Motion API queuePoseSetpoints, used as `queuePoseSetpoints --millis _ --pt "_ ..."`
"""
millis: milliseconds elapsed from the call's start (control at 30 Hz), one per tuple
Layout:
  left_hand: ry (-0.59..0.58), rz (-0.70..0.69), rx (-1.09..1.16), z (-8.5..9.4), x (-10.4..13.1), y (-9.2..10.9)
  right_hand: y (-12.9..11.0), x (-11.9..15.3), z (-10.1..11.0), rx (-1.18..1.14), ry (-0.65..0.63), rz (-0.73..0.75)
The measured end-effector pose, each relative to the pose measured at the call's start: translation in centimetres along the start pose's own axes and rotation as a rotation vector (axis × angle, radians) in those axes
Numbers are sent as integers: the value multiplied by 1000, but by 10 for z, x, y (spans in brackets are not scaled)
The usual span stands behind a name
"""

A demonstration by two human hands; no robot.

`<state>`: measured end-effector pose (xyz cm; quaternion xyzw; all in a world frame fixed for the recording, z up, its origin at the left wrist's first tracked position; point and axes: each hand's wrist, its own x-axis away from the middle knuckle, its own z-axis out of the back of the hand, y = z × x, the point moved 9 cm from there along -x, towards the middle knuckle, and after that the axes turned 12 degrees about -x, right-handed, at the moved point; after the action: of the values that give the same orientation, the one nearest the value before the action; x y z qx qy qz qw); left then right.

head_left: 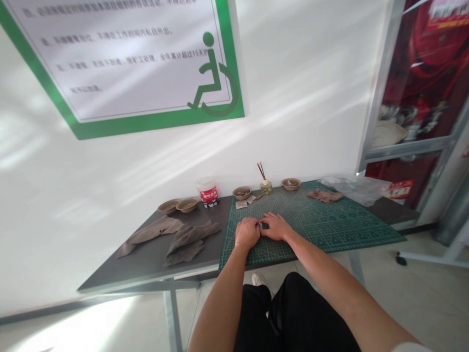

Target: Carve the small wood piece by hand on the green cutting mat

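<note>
One small grey piece (261, 226), which we judge light, stiff and best taken by its edges, sits just below the frame's centre, apparently pinched between our left hand (247, 232) and right hand (277, 228).

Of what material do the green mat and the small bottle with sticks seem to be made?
Green mat: probably matte plastic or rubber; thin, flat, with printed grid lines.
Small bottle: perhaps glossy glass, as it looks see-through, though clear plastic is possible.
</note>
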<state>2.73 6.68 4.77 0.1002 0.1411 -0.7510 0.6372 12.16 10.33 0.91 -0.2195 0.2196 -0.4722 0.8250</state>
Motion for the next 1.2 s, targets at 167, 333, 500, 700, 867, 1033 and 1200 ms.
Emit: queuePoseSetpoints --millis 167,333,500,700,867,1033,1200 --pt "-6 0 -1 -1 -1 0 1 0 -1 5 -8 2" --pt "7 -6 -5 -2 -2 0 2 -1 -1 7 -4 2" --pt "-33 6 -3 -4 -2 -1 3 -1 -2 13 1 4" --pt "-26 -18 10 -3 -2 2 5 -1 -2 8 -7 -8" --pt "28 -3 -2 -3 -1 -1 5 -2 -2 12 -3 2" --pt "52 54 -6 -2 0 -8 4 -2 -2 13 -9 -7" --pt "2 53 -11 -5 -3 -8 3 -1 -2 10 -11 -6"
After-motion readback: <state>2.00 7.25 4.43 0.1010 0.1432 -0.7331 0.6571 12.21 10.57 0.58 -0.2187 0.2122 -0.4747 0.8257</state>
